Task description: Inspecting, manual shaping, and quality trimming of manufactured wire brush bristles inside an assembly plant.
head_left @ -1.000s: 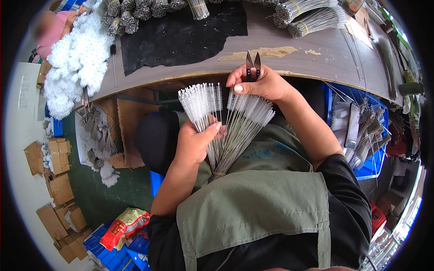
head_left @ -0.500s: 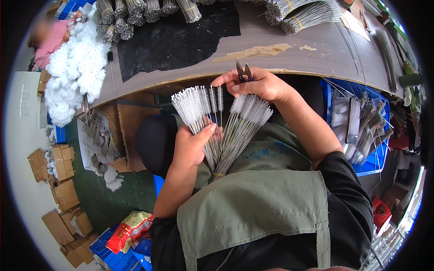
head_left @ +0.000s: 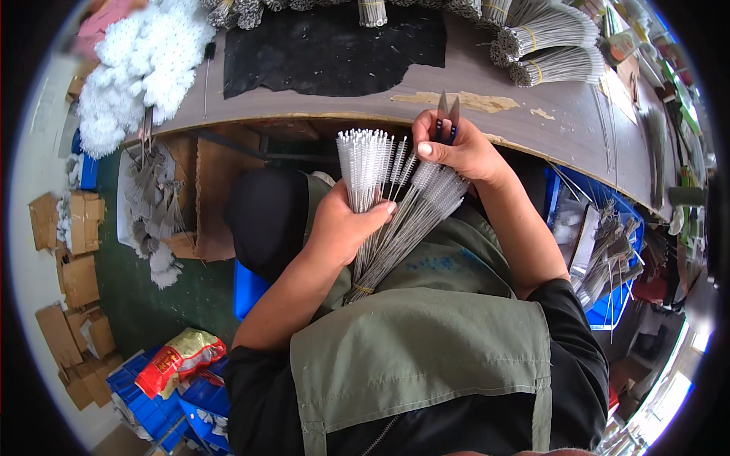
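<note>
My left hand [head_left: 344,226] is wrapped round the left part of a bundle of thin wire brushes [head_left: 363,163] with white bristle heads pointing up. Its thumb lies across the stems. Lower down, a yellow band [head_left: 363,289] ties the stems together near my apron. The right part of the bundle [head_left: 441,186] fans out to the right, with a few brushes standing in the gap between. My right hand [head_left: 464,152] holds small scissors [head_left: 448,120], blades upward and slightly apart. Its thumb and forefinger are close to the brush heads; whether they pinch one is unclear.
The table edge [head_left: 304,116] curves beyond my hands, with a black sheet [head_left: 334,53] and tied wire bundles [head_left: 559,64] on it. White bristle heads [head_left: 144,68] are heaped at left. A blue bin [head_left: 608,311] with brushes stands right; a cardboard box [head_left: 217,205] is under the table.
My left hand has brought the left part of the bundle more upright and closer to the right part. The right hand, still with the scissors, has drawn back from the separate brushes. The whole view has shifted.
</note>
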